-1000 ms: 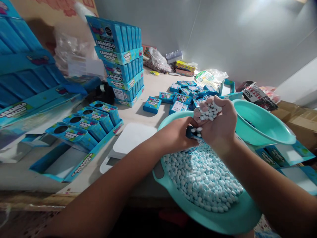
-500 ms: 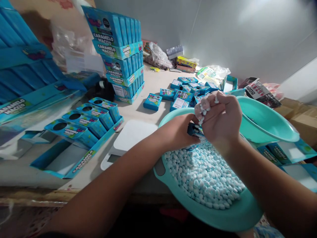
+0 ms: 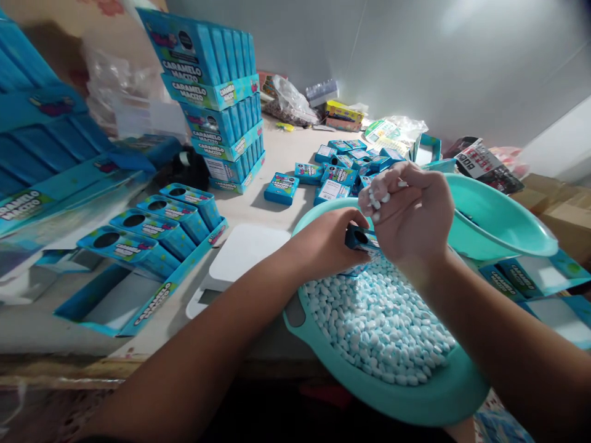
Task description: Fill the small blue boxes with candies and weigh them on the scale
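My left hand [image 3: 330, 237] is closed around a small blue candy box [image 3: 362, 241], whose dark round hole faces up. That box is held over a teal basin [image 3: 392, 400] heaped with white and pale-blue candies [image 3: 378, 326]. Just above the box, my right hand [image 3: 410, 209] is cupped, fingers curled around a few white candies [image 3: 379, 200] that show at the fingertips. Part of the box is hidden behind my right hand.
A white scale [image 3: 247, 252] stands left of the basin. Farther left, several holed boxes [image 3: 145, 221] sit in a display tray [image 3: 154, 307]. Behind are a stack of filled displays [image 3: 221, 123] and scattered small boxes [image 3: 339, 175]. A second teal basin [image 3: 503, 215] is at right.
Fewer candies show at my right fingertips, and the box's hole, partly covered by candies before, now looks dark and unobstructed. The view has shifted slightly.
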### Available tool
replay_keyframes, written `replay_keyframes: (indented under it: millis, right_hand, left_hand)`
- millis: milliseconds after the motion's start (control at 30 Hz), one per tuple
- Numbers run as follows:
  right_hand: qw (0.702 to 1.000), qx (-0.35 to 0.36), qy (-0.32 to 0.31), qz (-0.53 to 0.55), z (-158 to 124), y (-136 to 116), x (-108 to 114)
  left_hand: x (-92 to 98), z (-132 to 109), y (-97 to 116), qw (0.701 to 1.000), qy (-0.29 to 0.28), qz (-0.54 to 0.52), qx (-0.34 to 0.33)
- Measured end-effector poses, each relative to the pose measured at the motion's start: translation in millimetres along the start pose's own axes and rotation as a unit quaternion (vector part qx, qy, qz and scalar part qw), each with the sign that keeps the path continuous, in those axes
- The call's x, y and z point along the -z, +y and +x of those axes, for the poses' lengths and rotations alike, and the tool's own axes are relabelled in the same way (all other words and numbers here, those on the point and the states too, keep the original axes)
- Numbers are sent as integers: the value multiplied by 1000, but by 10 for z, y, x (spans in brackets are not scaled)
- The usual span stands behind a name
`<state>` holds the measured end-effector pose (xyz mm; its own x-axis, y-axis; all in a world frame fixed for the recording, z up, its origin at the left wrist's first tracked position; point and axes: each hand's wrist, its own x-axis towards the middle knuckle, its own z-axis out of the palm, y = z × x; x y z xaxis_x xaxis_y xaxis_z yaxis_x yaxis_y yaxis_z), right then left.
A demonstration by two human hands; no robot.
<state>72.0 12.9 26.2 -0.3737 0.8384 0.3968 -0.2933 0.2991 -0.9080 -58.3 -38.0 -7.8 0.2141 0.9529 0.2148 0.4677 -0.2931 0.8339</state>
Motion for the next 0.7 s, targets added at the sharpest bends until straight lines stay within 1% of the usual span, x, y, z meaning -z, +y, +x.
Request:
replay_keyframes:
  millis: [67,233,433,500,700]
  right_hand:
    - [1000,10,2,4,3,17,12]
    - [998,8,1,63,-2,14,-5]
    - [998,6,-50,37,-6,-49,-9]
    - [998,6,-55,26,-4,-63,-1]
    - [997,-46,-40,39,-35,-105,-24]
  left_hand:
    - [4,3,16,1000,8,-12,-4]
    - [7,19,26,999,25,-22,-1]
    - [15,14,18,999,34,-35,-17]
    - [18,9,20,998,37,-46,-17]
    - [39,6,52,999,30,-20,-24]
